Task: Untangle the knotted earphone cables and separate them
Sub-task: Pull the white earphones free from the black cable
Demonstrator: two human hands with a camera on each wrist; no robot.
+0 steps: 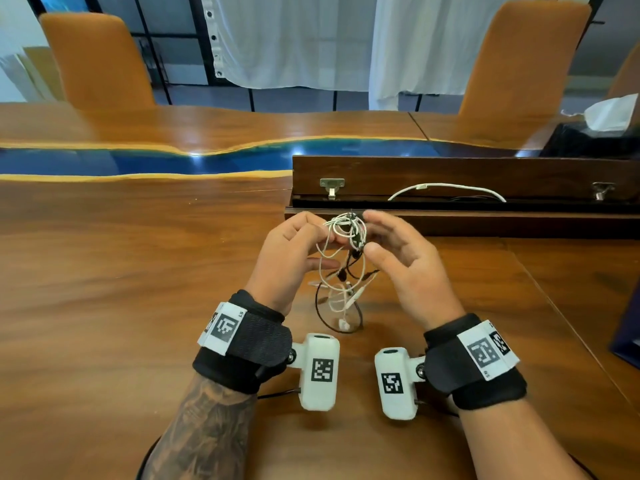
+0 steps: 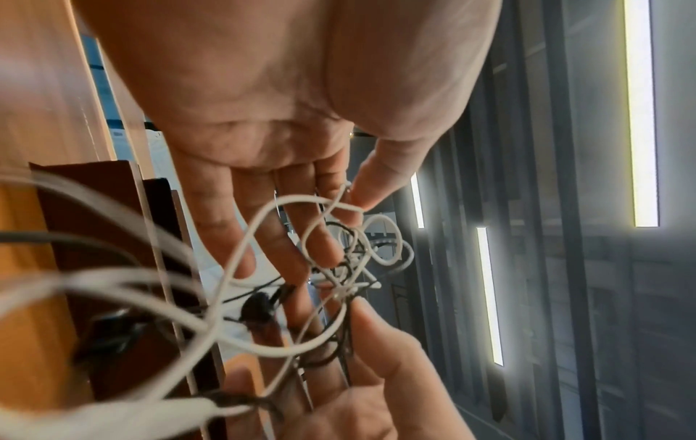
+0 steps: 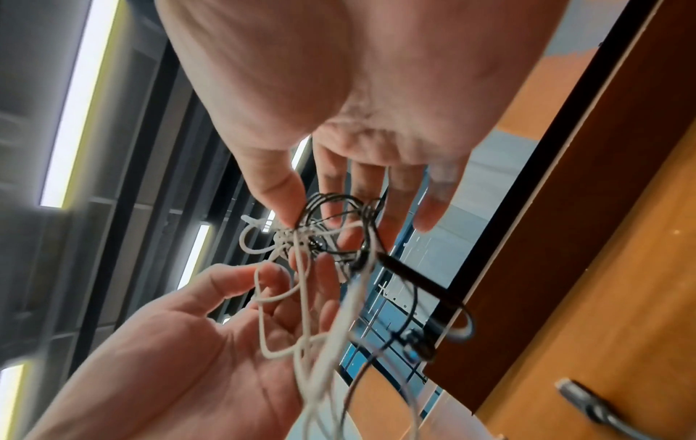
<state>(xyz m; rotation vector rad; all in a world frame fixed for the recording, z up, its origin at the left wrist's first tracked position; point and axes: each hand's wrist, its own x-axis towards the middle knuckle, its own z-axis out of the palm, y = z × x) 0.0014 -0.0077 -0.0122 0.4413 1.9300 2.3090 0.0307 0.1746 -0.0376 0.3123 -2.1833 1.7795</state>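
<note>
Above the bench [image 1: 138,271], both hands pinched the knot [image 1: 348,228]: left hand [image 1: 289,258] white cable [image 2: 263,226], right hand [image 1: 408,268] black cable [image 3: 339,199]. Pulling hard risked tightening it.

A glossy wooden table [image 1: 104,271] with a blue resin strip carries an open dark wooden box [image 1: 450,174] and the trailing earphone cables [image 1: 341,306].

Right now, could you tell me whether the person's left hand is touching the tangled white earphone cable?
Touching: the left wrist view shows the left hand pinching the white earphone cable at thumb and fingertip.

Both forearms raised, palms facing; left hand [image 1: 291,252] pinching thumb to forefinger, right hand [image 1: 403,258] pinching likewise.
</note>
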